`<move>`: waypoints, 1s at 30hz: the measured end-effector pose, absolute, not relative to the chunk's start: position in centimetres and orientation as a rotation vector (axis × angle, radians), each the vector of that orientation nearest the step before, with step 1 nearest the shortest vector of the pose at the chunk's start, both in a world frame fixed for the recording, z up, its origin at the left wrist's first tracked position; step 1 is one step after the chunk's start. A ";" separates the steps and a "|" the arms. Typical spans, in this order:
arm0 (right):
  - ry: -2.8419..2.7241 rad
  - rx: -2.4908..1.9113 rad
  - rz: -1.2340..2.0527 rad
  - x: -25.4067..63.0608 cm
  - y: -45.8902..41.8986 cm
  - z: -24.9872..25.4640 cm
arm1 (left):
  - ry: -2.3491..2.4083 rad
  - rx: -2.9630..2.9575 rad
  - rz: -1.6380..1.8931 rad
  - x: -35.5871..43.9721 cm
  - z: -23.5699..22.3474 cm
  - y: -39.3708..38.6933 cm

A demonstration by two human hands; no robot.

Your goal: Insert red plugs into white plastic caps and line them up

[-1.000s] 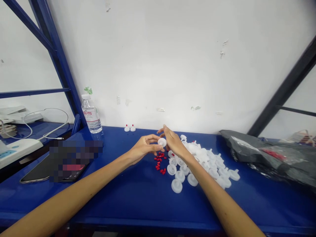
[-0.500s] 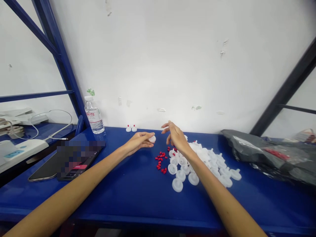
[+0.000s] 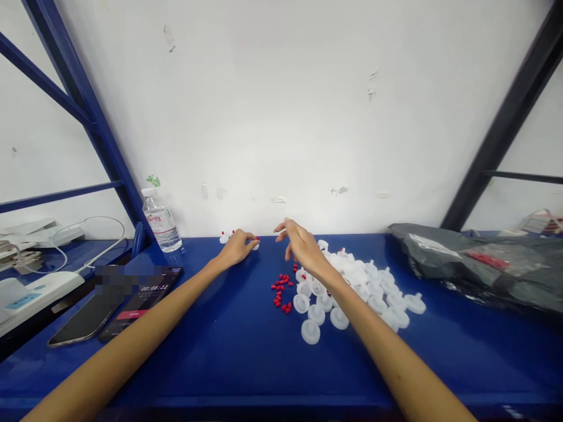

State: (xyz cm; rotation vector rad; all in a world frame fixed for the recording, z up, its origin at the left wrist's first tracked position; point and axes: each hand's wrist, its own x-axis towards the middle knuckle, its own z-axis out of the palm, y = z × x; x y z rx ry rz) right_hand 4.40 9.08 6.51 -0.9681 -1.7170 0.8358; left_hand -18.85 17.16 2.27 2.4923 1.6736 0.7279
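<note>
My left hand point(image 3: 237, 249) is closed, thumb and fingers pinching a white nozzle cap point(image 3: 255, 247) with a red tip on top, low over the back of the table. Just behind that hand stand other white nozzle caps with red tips point(image 3: 224, 238), partly hidden by the fingers. My right hand point(image 3: 302, 245) hovers with its fingers apart and nothing visible in them. Below it lie several loose red tips point(image 3: 282, 284). A heap of white nozzle caps point(image 3: 365, 278) spreads under and to the right of my right wrist, some hidden by the forearm.
The blue table point(image 3: 246, 357) meets a white wall. At left stand a water bottle point(image 3: 162, 223), two phones point(image 3: 136, 305) and a white power strip point(image 3: 39, 296). A dark plastic bag point(image 3: 457, 264) lies at right. Blue shelf posts point(image 3: 101, 129) rise at the left.
My left hand has turned the nozzle cap upright and carried it back and left toward the standing ones. My right hand stays raised near the heap. The camera view has shifted slightly.
</note>
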 end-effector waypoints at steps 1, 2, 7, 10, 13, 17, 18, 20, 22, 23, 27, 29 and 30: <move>-1.723 -0.964 0.832 4.4 9.0 6.5 | 1.682 2.504 0.693 -18.9 2.6 17.9; -1.729 -0.959 0.828 4.4 9.0 6.6 | 1.692 2.501 0.666 -18.9 3.0 18.7; -1.773 -0.934 0.823 4.4 8.7 6.7 | 1.787 2.491 0.538 -19.5 5.0 22.3; -1.793 -0.916 0.816 4.5 8.5 6.8 | 1.824 2.477 0.477 -20.1 5.5 23.4; -1.822 -0.898 0.797 4.5 8.5 6.8 | 1.865 2.450 0.441 -20.7 5.5 23.7; -1.850 -0.884 0.778 4.5 8.5 6.7 | 1.919 2.391 0.412 -21.3 5.1 23.8; -1.856 -0.884 0.780 4.5 8.4 6.7 | 1.928 2.376 0.399 -21.4 5.1 23.9; -1.873 -0.886 0.788 4.5 8.4 6.7 | 1.946 2.349 0.376 -21.6 5.1 23.9; -1.893 -0.888 0.796 4.5 8.4 6.6 | 1.955 2.335 0.362 -21.8 5.1 24.0; -1.902 -0.888 0.797 4.4 8.4 6.5 | 1.950 2.333 0.354 -21.9 5.2 24.1; -1.927 -0.888 0.795 4.3 8.5 6.2 | 1.890 2.335 0.316 -22.2 5.4 23.9; -1.935 -0.888 0.792 4.3 8.5 6.1 | 1.858 2.331 0.307 -22.4 5.5 23.7; -1.937 -0.887 0.791 4.2 8.5 6.1 | 1.842 2.328 0.307 -22.5 5.5 23.6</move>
